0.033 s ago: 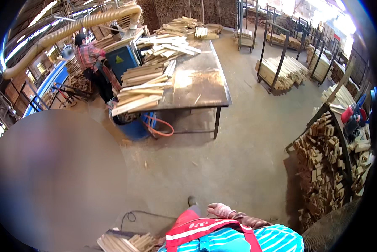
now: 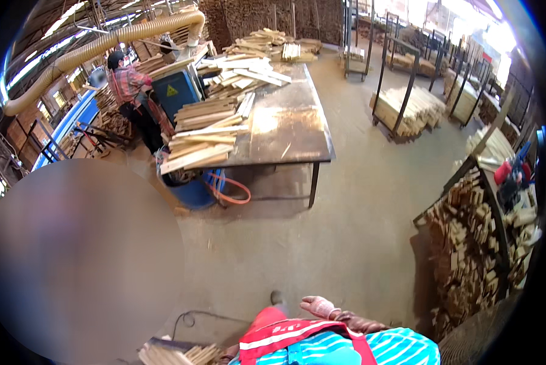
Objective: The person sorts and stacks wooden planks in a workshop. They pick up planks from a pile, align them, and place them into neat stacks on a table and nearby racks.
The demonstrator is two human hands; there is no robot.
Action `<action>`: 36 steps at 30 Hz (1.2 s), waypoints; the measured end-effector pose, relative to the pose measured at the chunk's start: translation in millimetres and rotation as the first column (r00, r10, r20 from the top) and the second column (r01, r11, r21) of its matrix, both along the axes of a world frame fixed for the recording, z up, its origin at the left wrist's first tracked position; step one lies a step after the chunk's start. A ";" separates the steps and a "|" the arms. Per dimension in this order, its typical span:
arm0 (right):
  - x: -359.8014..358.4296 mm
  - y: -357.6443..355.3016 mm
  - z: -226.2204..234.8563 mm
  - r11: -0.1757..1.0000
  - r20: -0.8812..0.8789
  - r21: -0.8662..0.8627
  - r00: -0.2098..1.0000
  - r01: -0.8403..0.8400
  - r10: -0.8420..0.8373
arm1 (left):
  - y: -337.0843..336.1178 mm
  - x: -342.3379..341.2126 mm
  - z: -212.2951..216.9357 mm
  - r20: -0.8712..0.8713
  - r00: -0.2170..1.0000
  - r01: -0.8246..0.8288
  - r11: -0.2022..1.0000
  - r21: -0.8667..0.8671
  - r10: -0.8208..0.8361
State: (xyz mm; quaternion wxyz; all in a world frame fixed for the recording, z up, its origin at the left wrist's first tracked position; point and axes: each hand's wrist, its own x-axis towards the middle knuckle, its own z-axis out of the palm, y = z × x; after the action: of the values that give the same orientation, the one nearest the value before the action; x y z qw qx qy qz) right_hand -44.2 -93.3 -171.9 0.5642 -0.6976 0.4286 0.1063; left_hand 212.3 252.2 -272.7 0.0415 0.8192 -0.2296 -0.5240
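My right hand (image 2: 318, 306) wears a pinkish work glove and hangs in front of my body above the concrete floor. Its fingers are loosely apart and nothing is in it. My left hand does not show; my striped shirt and red apron strap (image 2: 297, 337) cover that side. A bundle of thin wooden strips (image 2: 175, 354) lies at the bottom edge, just left of my body. What supports it is hidden.
A metal table (image 2: 285, 131) ahead carries piles of wooden slats (image 2: 203, 137); a blue bin (image 2: 194, 191) and an orange hose (image 2: 233, 191) sit under it. A person in a plaid shirt (image 2: 133, 85) stands at a blue machine. Racks of stacked wood (image 2: 467, 249) line the right.
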 end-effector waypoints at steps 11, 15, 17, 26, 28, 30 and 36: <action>-59.1 -188.4 -4.7 0.637 0.066 -0.066 0.640 0.768 -0.765 | -493.9 190.9 -34.9 0.204 0.978 0.004 0.973 -0.229 0.044; -87.0 -285.0 -1.6 0.753 -0.067 -0.151 0.754 0.640 -0.654 | -697.6 197.4 -7.0 0.020 0.936 -0.271 0.758 -0.594 0.351; -97.3 -354.3 30.2 0.818 -0.159 -0.234 0.810 0.525 -0.565 | -781.3 136.2 23.8 0.032 0.945 -0.222 0.710 -0.668 0.326; -74.0 -629.6 84.5 0.908 -0.010 -0.227 0.932 0.352 -0.363 | -966.7 56.5 81.7 0.364 0.872 -0.075 0.824 -0.562 0.327; -74.2 -683.8 80.2 0.952 -0.051 -0.201 0.968 0.232 -0.246 | -988.4 49.0 79.9 0.435 0.831 -0.107 0.866 -0.489 0.348; -73.8 -739.7 83.4 0.977 -0.140 -0.185 0.981 0.105 -0.132 | -1005.8 40.8 73.5 0.520 0.772 -0.141 0.896 -0.421 0.365; -124.1 -875.1 35.2 0.895 -0.139 -0.265 0.905 0.358 -0.403 | -1056.6 26.7 73.2 0.779 0.547 -0.102 0.948 -0.300 0.305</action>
State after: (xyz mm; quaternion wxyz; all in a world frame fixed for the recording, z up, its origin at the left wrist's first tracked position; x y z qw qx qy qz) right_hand -168.3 -968.5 -136.7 0.4446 -0.6477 0.6186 0.0083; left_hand 239.0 -804.3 -199.5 0.0817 0.9787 -0.1815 -0.0494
